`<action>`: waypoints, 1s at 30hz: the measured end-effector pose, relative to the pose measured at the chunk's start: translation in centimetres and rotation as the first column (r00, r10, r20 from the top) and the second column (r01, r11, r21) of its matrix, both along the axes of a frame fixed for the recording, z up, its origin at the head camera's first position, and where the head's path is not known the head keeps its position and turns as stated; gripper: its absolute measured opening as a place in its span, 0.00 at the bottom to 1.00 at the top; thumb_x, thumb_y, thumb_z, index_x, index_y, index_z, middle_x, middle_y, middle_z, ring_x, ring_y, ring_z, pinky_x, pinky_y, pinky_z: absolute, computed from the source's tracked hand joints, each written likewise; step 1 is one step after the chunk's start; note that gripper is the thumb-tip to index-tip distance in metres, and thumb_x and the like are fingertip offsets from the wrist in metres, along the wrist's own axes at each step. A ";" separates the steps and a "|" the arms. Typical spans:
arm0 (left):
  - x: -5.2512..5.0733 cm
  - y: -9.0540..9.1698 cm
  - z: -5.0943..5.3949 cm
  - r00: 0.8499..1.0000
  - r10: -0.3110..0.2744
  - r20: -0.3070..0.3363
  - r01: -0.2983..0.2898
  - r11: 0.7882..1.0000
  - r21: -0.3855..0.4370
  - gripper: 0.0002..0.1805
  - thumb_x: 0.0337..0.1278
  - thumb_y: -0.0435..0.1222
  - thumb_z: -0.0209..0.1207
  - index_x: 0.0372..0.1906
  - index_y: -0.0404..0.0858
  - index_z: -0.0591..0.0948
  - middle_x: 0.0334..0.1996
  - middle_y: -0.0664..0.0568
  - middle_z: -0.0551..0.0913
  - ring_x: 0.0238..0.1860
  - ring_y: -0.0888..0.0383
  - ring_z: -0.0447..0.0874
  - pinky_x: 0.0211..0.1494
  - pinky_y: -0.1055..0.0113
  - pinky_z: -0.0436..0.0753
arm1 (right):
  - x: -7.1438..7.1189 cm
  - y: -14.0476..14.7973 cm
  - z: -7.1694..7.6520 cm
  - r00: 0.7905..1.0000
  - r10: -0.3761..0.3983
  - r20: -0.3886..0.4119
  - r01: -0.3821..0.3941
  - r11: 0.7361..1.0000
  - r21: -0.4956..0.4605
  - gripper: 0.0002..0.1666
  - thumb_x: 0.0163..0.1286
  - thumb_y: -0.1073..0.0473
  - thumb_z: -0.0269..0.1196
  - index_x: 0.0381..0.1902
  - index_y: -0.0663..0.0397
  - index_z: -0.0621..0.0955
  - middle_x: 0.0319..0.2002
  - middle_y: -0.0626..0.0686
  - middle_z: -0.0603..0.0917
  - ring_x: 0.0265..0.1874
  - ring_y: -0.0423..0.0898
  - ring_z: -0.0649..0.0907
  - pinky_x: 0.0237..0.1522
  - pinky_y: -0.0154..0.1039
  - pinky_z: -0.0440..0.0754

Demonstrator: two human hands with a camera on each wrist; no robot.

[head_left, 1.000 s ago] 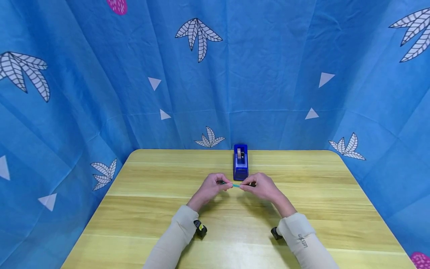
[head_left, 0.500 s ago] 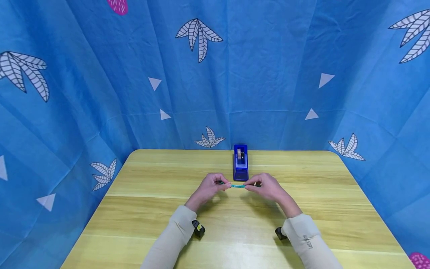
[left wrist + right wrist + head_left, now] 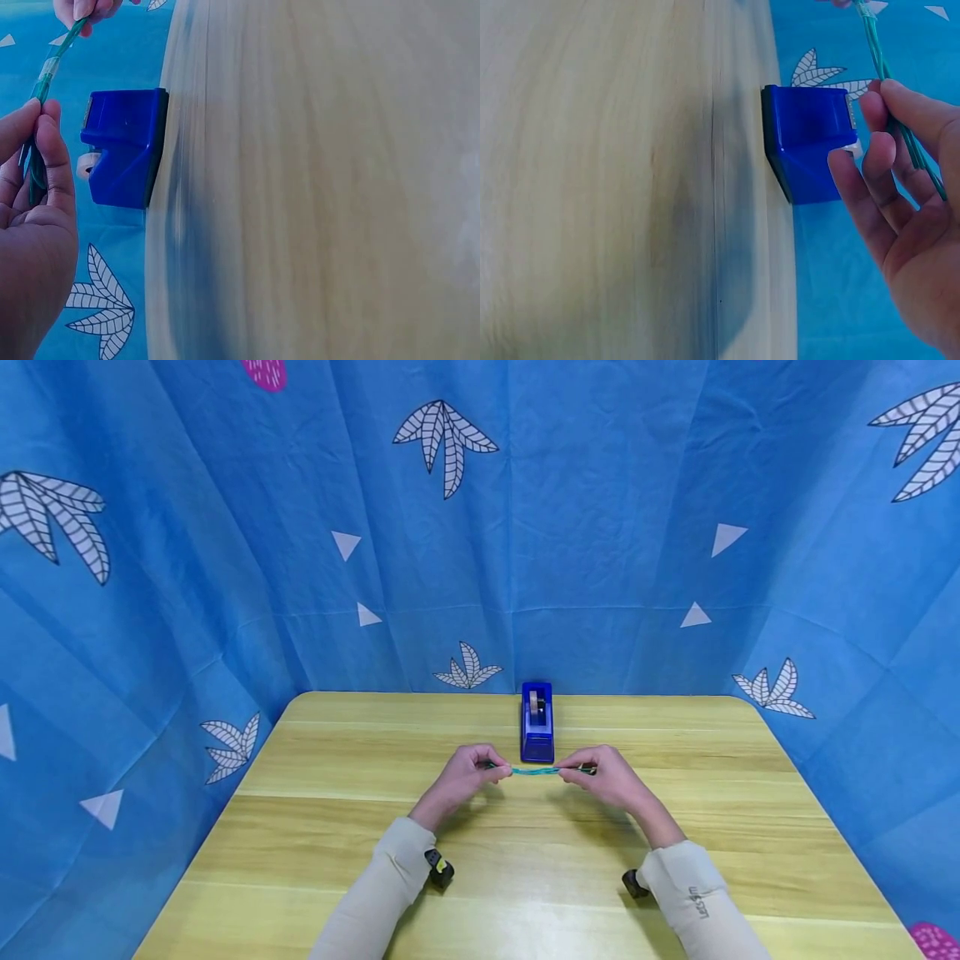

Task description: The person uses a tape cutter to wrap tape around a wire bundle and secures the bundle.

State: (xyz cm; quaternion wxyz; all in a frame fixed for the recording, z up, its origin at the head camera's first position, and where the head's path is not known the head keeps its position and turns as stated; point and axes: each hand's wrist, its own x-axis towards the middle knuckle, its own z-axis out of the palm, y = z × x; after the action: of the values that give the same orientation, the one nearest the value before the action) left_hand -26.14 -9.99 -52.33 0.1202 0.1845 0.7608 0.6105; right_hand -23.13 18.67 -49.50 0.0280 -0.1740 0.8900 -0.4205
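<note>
A bundle of thin green wires or cords (image 3: 535, 771) stretches level between the two hands, above the table. Thumb and fingers of the left hand (image 3: 463, 777) pinch one end; the right hand (image 3: 609, 779) pinches the other. In the left wrist view, a whitish band of tape (image 3: 48, 69) wraps the bundle close to the left fingertips. Loose strand ends (image 3: 913, 154) run back into the right palm, seen in the right wrist view. Just beyond the hands stands a blue tape dispenser (image 3: 537, 747), apart from both, with a tape roll (image 3: 87, 165) in it.
The wooden table (image 3: 360, 860) extends around the arms, its far edge meeting a blue patterned curtain (image 3: 600, 527). Curtain also hangs at both sides. Small black cameras (image 3: 440, 870) sit at both wrists.
My right hand has slid to the right along the bundle, and the left has shifted slightly left. More green strand shows between them. The dispenser stays put.
</note>
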 end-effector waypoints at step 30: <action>-0.8 -0.2 -0.3 0.994 0.035 -0.100 -0.044 0.995 -0.089 0.05 0.67 0.39 0.67 0.41 0.42 0.87 0.40 0.52 0.86 0.40 0.57 0.82 0.45 0.61 0.84 | -0.3 0.0 -0.6 0.996 -0.078 0.039 0.079 0.996 -0.039 0.09 0.73 0.56 0.68 0.46 0.51 0.91 0.45 0.53 0.91 0.47 0.51 0.88 0.52 0.51 0.86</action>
State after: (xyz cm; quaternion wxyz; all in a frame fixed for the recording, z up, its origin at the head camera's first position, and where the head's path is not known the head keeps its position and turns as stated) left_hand -26.96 -10.21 -52.62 0.0786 0.1937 0.7962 0.5678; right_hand -23.42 18.62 -50.08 0.0247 -0.1314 0.8867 -0.4425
